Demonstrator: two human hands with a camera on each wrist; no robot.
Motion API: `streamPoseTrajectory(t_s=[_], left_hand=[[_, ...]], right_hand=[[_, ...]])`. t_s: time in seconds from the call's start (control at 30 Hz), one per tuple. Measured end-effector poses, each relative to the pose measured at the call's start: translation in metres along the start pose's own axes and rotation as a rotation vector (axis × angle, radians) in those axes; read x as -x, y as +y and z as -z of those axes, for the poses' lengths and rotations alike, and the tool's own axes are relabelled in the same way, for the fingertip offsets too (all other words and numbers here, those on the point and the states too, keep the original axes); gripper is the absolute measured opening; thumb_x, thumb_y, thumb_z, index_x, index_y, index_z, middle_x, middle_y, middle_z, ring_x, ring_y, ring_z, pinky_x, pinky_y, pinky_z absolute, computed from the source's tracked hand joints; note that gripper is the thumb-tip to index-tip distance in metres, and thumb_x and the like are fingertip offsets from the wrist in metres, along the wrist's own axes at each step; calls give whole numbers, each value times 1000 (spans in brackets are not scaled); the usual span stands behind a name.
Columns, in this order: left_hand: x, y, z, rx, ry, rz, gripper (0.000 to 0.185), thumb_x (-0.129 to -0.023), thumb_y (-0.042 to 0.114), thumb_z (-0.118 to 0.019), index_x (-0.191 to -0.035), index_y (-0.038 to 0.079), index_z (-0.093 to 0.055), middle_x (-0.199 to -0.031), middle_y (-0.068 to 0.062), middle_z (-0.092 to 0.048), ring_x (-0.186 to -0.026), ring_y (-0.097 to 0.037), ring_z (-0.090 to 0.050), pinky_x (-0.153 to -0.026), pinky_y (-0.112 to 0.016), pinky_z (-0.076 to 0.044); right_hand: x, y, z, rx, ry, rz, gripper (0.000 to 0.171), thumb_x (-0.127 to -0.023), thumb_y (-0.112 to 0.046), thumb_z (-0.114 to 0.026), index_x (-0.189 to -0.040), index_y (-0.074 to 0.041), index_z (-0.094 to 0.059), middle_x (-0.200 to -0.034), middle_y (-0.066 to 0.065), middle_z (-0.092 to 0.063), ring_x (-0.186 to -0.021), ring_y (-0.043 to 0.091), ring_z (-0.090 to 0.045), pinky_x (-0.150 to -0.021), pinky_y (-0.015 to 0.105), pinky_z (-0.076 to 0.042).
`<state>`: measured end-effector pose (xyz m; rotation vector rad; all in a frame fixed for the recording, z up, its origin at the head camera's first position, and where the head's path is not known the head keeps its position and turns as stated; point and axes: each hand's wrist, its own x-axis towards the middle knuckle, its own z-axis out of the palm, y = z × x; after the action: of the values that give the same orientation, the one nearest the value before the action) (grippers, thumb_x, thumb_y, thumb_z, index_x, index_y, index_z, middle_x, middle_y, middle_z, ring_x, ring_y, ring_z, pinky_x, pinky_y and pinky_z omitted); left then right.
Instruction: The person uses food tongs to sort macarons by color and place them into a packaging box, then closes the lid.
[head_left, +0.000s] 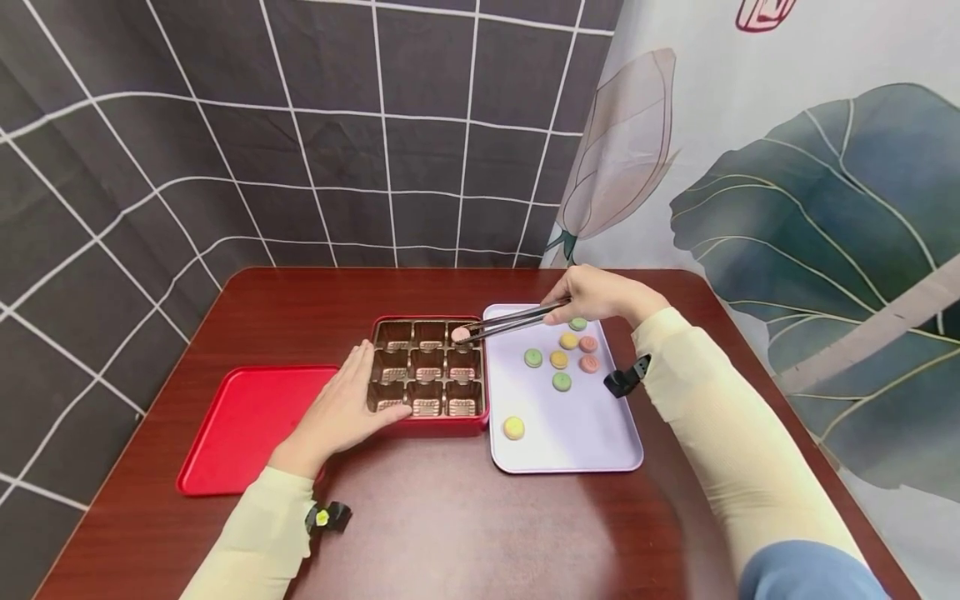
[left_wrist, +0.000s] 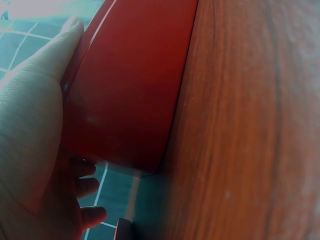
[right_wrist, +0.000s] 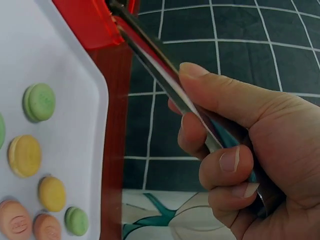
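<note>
A red box [head_left: 442,427] with a brown insert of square compartments stands mid-table. My left hand [head_left: 347,404] rests flat on its left side with straight fingers; in the left wrist view the palm [left_wrist: 30,125] lies against the red box wall [left_wrist: 130,85]. My right hand [head_left: 592,296] grips metal tongs [head_left: 513,320]. The tongs pinch a pink macaron [head_left: 460,334] over the box's far right compartment. In the right wrist view the fingers [right_wrist: 225,165] curl round the tongs [right_wrist: 160,70], and the tong tips are out of frame.
A lilac tray [head_left: 570,437] right of the box holds several green, yellow and pink macarons, such as a yellow one [head_left: 513,427] and a green one [right_wrist: 39,101]. The red lid [head_left: 247,425] lies left of the box. Tiled and leaf-print backdrops close in the brown table [head_left: 450,517].
</note>
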<state>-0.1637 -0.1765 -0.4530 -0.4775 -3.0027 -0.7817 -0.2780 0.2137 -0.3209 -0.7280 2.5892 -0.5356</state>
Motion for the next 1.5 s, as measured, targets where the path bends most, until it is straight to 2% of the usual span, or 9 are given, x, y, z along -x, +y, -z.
streamPoseTrajectory(t_s=[0.2, 0.4, 0.67, 1.03, 1.33, 1.5], left_hand=[[0, 1, 0, -5, -6, 9, 117, -76, 69, -64, -153, 0, -10, -159, -17, -11, -146, -34, -10, -113, -53, -22], [1, 1, 0, -9, -3, 10, 117, -76, 69, -64, -153, 0, -11, -159, -17, -12, -146, -34, -10, -113, -53, -22], [2, 1, -1, -15, -1, 4, 120, -74, 78, -57, -153, 0, -12, -159, -17, -12, -146, -33, -11, -112, -53, -23], [2, 1, -1, -5, 13, -2, 117, -75, 71, -63, -153, 0, -12, -159, -17, -13, -146, -33, -11, -112, -53, -23], [3, 1, -1, -8, 19, 0, 116, -76, 68, -65, -153, -1, -13, -159, -17, -13, -146, -33, -12, -112, -53, -23], [3, 2, -2, -4, 21, -2, 115, -76, 67, -66, -153, -1, -13, -158, -18, -15, -145, -34, -13, -112, -53, -24]], right_hand=[[-4, -15, 9, 57, -20, 28, 26, -83, -26, -77, -105, -13, -77, -90, -3, -73, -75, 13, -64, -71, 31, -54], [-7, -23, 14, 111, -29, 48, 20, -83, -22, -76, -101, -13, -78, -86, -3, -72, -74, 11, -63, -71, 31, -54], [-12, -29, 13, 137, -41, 20, 19, -83, -23, -77, -100, -14, -78, -85, -5, -72, -75, 12, -63, -71, 30, -54], [-17, -38, 15, 156, -68, -25, 21, -83, -24, -77, -101, -14, -78, -88, -3, -72, -77, 13, -64, -74, 33, -55], [-4, -28, 14, 136, -34, -1, 24, -82, -27, -77, -102, -15, -77, -86, -4, -72, -75, 12, -63, -73, 32, -54], [10, -14, 4, 77, -6, -32, 29, -82, -30, -77, -107, -15, -75, -86, -5, -71, -73, 14, -62, -73, 33, -53]])
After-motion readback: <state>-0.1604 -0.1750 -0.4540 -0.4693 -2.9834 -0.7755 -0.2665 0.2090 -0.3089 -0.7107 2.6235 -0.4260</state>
